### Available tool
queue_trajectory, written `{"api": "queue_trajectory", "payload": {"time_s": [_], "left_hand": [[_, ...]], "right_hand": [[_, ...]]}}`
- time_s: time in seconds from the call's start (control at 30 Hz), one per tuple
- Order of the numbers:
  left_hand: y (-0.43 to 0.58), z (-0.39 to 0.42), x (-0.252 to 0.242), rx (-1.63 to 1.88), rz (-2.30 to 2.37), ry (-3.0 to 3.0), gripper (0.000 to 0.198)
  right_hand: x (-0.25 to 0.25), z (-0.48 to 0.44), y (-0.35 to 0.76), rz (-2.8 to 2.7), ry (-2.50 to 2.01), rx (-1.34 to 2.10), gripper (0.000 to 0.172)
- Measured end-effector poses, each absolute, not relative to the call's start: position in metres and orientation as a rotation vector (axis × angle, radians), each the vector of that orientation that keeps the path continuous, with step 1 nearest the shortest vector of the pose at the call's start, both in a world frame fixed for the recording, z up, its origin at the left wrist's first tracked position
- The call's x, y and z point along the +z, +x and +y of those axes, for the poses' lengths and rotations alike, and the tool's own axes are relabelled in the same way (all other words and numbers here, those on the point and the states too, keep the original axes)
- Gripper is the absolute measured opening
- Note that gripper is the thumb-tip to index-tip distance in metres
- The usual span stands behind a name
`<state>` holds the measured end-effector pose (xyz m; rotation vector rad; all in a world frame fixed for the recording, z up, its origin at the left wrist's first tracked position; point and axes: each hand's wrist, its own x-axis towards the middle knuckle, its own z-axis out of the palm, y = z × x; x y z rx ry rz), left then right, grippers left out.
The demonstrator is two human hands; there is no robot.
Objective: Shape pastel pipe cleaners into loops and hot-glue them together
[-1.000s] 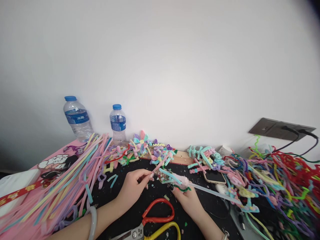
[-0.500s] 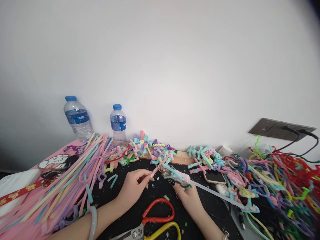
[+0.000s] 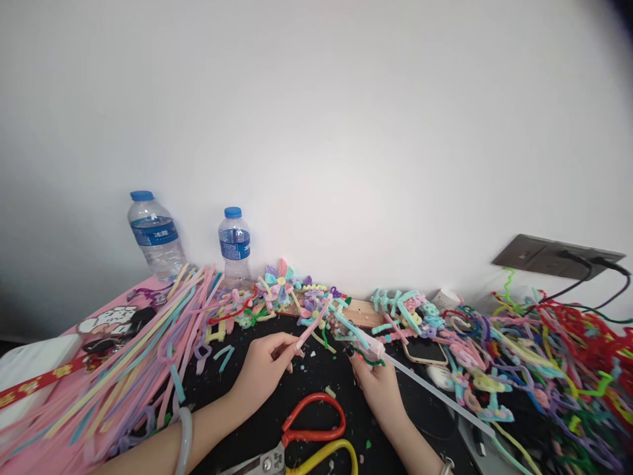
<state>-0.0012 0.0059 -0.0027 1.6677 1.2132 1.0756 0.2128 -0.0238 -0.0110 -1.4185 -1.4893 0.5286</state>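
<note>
So, the pipe-cleaner bundle (image 3: 133,349) sprawls left. Scissors (image 3: 289,437) lie near, probably parked for easy grabbing. Right hand (image 3: 378,389) grips what looks like a glue gun (image 3: 370,348), stick out back. Left hand (image 3: 267,363) pinches a pink pipe cleaner (image 3: 315,323) by its near end, likely keeping the rest free; it pokes far-right past the fingertips.

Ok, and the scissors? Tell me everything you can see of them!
The scissors lie on the black surface, with nobody holding them. The red handle and yellow handle look smooth, like plastic, and are spread apart. The blades look like shiny metal, joined at a round pivot with dark marks beside it. They point left and down; the picture's bottom edge cuts off their tips and part of the yellow handle.
</note>
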Motion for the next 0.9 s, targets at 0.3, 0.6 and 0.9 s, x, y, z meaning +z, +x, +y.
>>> {"api": "queue_trajectory", "payload": {"time_s": [0.3, 0.6, 0.9], "left_hand": [[-0.0017, 0.0079, -0.0036, 1.092, 1.197, 1.538, 0.022], [-0.0008, 0.0089, -0.0028, 1.113, 1.161, 1.499, 0.023], [-0.0004, 0.0073, -0.0015, 1.078, 1.157, 1.534, 0.026]], "right_hand": [[-0.0076, -0.0201, 0.2188, -1.543, -1.63, 0.356, 0.026], [-0.0077, -0.0224, 0.2168, -1.536, -1.443, 0.538, 0.028], [-0.0062, -0.0241, 0.2135, -1.501, -1.432, 0.615, 0.026]]}}
